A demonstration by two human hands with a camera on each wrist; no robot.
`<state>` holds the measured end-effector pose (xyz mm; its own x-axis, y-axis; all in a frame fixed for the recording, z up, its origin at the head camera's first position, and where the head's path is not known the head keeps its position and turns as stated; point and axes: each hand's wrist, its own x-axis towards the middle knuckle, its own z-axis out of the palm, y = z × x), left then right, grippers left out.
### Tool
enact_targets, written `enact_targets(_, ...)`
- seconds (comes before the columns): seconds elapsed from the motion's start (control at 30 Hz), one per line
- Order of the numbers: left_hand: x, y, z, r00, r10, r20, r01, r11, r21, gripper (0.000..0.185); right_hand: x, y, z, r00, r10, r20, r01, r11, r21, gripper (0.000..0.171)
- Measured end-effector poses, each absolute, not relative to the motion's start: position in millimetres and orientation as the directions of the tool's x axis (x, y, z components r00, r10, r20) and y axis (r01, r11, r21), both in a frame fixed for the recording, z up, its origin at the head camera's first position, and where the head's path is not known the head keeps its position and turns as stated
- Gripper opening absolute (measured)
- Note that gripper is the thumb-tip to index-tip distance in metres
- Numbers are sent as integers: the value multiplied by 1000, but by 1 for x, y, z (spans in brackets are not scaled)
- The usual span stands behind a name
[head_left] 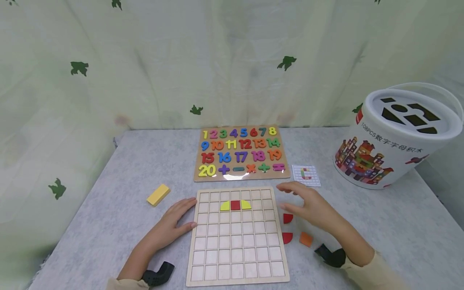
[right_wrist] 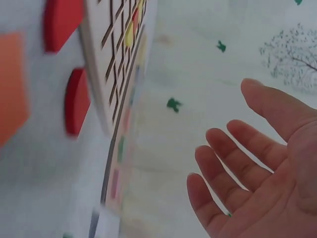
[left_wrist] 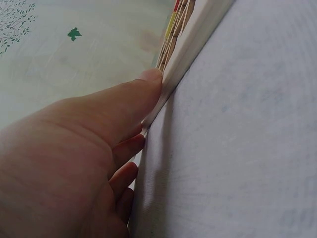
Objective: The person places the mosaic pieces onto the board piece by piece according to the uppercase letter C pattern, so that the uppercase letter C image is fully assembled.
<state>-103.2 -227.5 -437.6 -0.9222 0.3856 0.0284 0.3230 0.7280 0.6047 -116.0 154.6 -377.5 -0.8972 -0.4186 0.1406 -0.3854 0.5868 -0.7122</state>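
Note:
A wooden grid board [head_left: 235, 241] lies in front of me. In its second row a red square tile [head_left: 235, 205] sits between two yellow quarter-round tiles, the left one [head_left: 225, 206] and the right one [head_left: 246, 205]. My left hand [head_left: 173, 223] rests along the board's left edge, its thumb [left_wrist: 148, 82] touching the side. My right hand [head_left: 309, 203] hovers by the board's upper right corner, fingers spread and nothing in them. Below it lie two red quarter-round pieces, the upper [head_left: 288, 218] and lower [head_left: 287, 238], and an orange square [head_left: 306, 239].
A number puzzle board [head_left: 241, 161] lies behind the grid. Right of it is a small pattern card [head_left: 311, 181] showing a coloured shape on a grid. A yellow block [head_left: 158, 195] lies to the left. A large white bucket [head_left: 391, 141] with a slotted lid stands at right.

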Motion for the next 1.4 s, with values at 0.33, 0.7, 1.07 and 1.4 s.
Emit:
enact_targets(0.33,-104,-228,-439,-921,389,36,331,726,603,61,-86,220,-389,-966,-257,28,-211,720,-661,49)
enact_targets(0.7,-103,-228,-438,-922,385,31,323,725,609,61,-76,251,-419,-974,-201,-109,-90,774,-626,49)
enact_targets(1.07,-103,-226,-436,-924,381,22,314,727,611,62,-80,255,-424,-971,-181,-157,-58,814,-578,32)
enact_targets(1.4,-103,-228,-439,-922,383,49,335,730,595,61,-81,226,-404,-964,-263,46,-240,781,-577,31)
